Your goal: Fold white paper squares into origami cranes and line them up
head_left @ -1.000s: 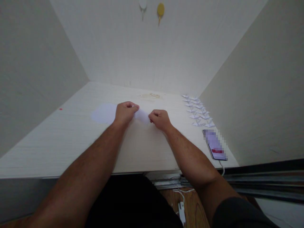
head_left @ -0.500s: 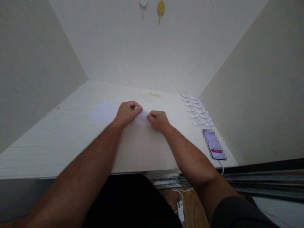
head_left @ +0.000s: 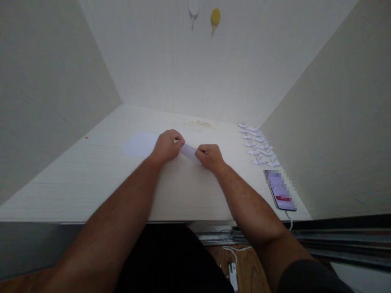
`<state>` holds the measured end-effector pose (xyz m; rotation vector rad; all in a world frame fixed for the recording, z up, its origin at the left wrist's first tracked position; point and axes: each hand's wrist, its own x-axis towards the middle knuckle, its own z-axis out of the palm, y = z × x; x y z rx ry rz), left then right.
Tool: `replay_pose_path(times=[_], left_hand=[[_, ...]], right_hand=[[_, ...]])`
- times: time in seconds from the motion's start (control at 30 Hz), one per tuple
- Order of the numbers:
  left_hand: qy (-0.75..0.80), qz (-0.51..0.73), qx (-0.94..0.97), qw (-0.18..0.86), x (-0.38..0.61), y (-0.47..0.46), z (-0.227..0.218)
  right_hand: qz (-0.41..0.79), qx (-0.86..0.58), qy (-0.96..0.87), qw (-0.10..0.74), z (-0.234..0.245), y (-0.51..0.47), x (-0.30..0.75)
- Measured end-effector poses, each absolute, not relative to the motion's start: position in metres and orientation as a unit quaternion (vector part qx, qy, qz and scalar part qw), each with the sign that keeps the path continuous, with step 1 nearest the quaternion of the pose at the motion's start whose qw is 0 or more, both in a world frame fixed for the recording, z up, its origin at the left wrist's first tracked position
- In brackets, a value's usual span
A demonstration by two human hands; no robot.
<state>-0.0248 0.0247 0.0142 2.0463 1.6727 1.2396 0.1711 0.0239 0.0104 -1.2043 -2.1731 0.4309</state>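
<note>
A small white sheet of paper [head_left: 190, 153] is stretched between my two hands, just above the middle of the table. My left hand [head_left: 169, 144] pinches its left end between thumb and fingers. At the other end, my right hand [head_left: 210, 156] grips it with curled fingers. Parts of the paper are hidden by the fingers, so I cannot tell how it is folded. Behind my left wrist lie loose white paper sheets [head_left: 139, 144], flat on the table.
Several folded paper cranes [head_left: 255, 144] stand in rows at the right. Nearer me lies a phone [head_left: 279, 191] with a cable. Walls enclose the white table [head_left: 189, 195] at left, back and right. Two hooks, one yellow [head_left: 215, 16], hang on the back wall.
Both hands keep hold of the paper; the fingers have shifted slightly, with more of them curled in. The whole view has moved a little, so everything sits further right.
</note>
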Motion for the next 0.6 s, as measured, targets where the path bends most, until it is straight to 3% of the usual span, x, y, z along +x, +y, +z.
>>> replay_pose_path(times=[0.1,0.2,0.27,0.4,0.6], left_hand=[[0.632,0.507,0.567,0.15,-0.036,0.03,0.012],[0.573,0.561,0.51,0.311,-0.033,0.026,0.015],[0.528,0.527,0.543,0.386,-0.026,0.021,0.018],[0.549,0.507,0.543,0.382,-0.018,0.015,0.019],[0.568,0.558,0.498,0.343,-0.021,0.022,0.011]], right_hand=[[0.186,-0.457,-0.806,0.327,0.012,0.025,0.174],[0.235,-0.457,-0.787,0.341,0.01,0.026,0.175],[0.261,-0.462,-0.771,0.352,0.009,0.027,0.175],[0.318,-0.47,-0.718,0.404,0.01,0.028,0.174],[0.495,-0.398,-0.604,0.481,0.013,0.029,0.174]])
